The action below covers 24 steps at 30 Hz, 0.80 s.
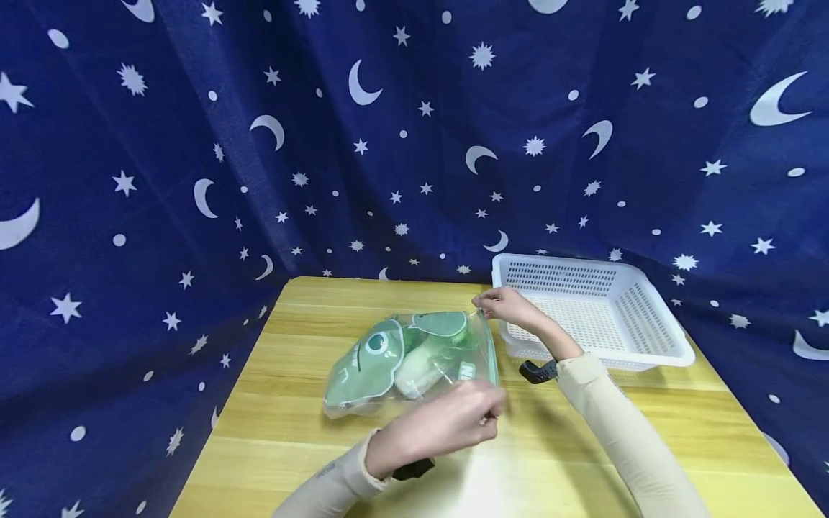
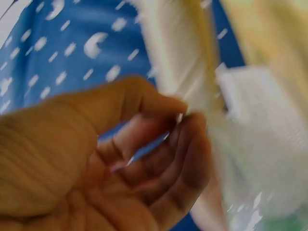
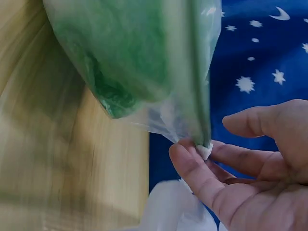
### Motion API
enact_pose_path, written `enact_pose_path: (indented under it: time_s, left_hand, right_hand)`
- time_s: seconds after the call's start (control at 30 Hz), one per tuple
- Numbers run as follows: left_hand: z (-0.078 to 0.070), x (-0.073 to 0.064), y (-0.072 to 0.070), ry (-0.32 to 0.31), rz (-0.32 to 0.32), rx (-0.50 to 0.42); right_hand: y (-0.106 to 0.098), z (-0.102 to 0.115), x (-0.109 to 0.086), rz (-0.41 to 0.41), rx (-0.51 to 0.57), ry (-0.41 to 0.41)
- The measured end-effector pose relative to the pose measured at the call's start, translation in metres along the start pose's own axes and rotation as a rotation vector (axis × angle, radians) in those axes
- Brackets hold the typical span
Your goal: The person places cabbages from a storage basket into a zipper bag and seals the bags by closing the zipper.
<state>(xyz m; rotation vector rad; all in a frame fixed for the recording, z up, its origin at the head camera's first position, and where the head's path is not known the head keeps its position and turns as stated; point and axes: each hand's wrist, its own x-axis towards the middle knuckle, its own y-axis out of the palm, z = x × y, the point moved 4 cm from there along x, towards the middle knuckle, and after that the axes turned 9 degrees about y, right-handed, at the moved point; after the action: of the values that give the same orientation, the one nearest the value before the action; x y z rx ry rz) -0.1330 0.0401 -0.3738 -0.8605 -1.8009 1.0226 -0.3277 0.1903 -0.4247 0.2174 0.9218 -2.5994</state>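
A clear zip bag [image 1: 372, 374] with green cartoon print lies on the table, a green and white leafy vegetable [image 1: 421, 367] inside it. My right hand [image 1: 512, 308] holds the bag's far zip corner; in the right wrist view, its fingers [image 3: 192, 168] are around the corner with a white zip end [image 3: 204, 151], the thumb held apart. At the near end of the zip edge is my left hand [image 1: 447, 424], blurred and covering that corner. In the left wrist view, its thumb and index finger [image 2: 192, 139] pinch together at a small white bit.
Behind my right forearm stands a white perforated basket [image 1: 654, 349] at the table's back right. The wooden table [image 1: 259, 446] backs onto a dark blue curtain [image 1: 440, 86] with moons and stars. A black wrist strap [image 1: 539, 371] is on my right wrist.
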Motion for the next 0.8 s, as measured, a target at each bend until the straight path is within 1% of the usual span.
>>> enact_pose_path:
  time_s: [0.07, 0.13, 0.2, 0.27, 0.37, 0.47, 0.53, 0.6, 0.67, 0.73, 0.8]
  left_hand:
    - [-0.003, 0.009, 0.025, 0.016, 0.006, 0.093]
    - [-0.004, 0.016, 0.045, 0.014, -0.014, 0.169]
    - [-0.003, 0.020, 0.059, -0.006, -0.036, 0.222]
    - [0.001, 0.022, 0.066, -0.043, -0.042, 0.238]
    - [0.009, 0.022, 0.064, -0.106, -0.051, 0.180]
    - [0.019, 0.022, 0.056, -0.157, -0.070, 0.110]
    - [0.025, 0.022, 0.049, -0.178, -0.092, 0.097]
    - [0.030, 0.021, 0.042, -0.196, -0.112, 0.086]
    - [0.034, 0.020, 0.035, -0.214, -0.131, 0.075]
    - [0.040, 0.018, 0.028, -0.230, -0.145, 0.050]
    - [0.045, 0.016, 0.022, -0.251, -0.158, 0.016]
  right_hand:
    - [0.002, 0.004, 0.006, 0.012, -0.031, 0.010]
    - [0.004, 0.007, 0.011, 0.012, -0.046, 0.012]
    - [0.007, 0.008, 0.014, 0.005, -0.060, 0.015]
    - [0.009, 0.008, 0.016, 0.000, -0.069, 0.017]
    - [0.010, 0.006, 0.017, -0.001, -0.071, 0.018]
    - [0.011, 0.006, 0.015, -0.007, -0.109, -0.009]
    - [0.010, 0.006, 0.010, -0.020, -0.149, -0.036]
    - [0.008, 0.008, 0.002, -0.037, -0.190, -0.072]
    - [0.005, 0.012, -0.009, -0.052, -0.206, -0.100]
    - [0.001, 0.014, -0.022, -0.063, -0.190, -0.122]
    - [-0.006, 0.015, -0.035, -0.093, -0.160, -0.138]
